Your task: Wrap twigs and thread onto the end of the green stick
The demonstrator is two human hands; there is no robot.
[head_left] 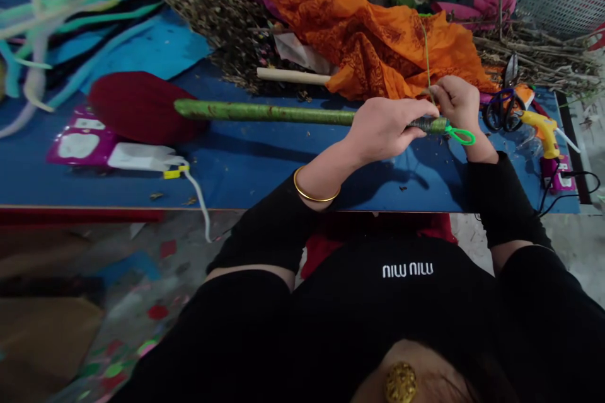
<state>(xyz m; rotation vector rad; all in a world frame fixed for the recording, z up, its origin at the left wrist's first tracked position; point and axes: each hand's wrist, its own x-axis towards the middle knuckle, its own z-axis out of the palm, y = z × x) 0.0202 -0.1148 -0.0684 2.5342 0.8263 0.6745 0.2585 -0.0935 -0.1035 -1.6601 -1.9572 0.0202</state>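
My left hand (378, 129) is closed around a green-wrapped stick (269, 113), near its right end. The stick lies sideways across my view, and a dark red, cloth-like oval head (142, 107) is at its left end. Dark wrapping shows on the stick just beyond my left fingers, and a bright green loop (460, 135) sticks out from the tip. Behind that tip, my right hand (454, 104) is closed in a pinch on a thin green string (428, 53). The string runs up over an orange patterned cloth (378, 44).
Scissors (503, 110) and a yellow glue gun (541, 129) lie at the right beside a purple power strip (558, 173). Dried twigs (222, 31) and a pale wooden rod (293, 76) lie behind the stick. Coloured fuzzy strips (85, 12) fill the left back of the blue table (265, 182).
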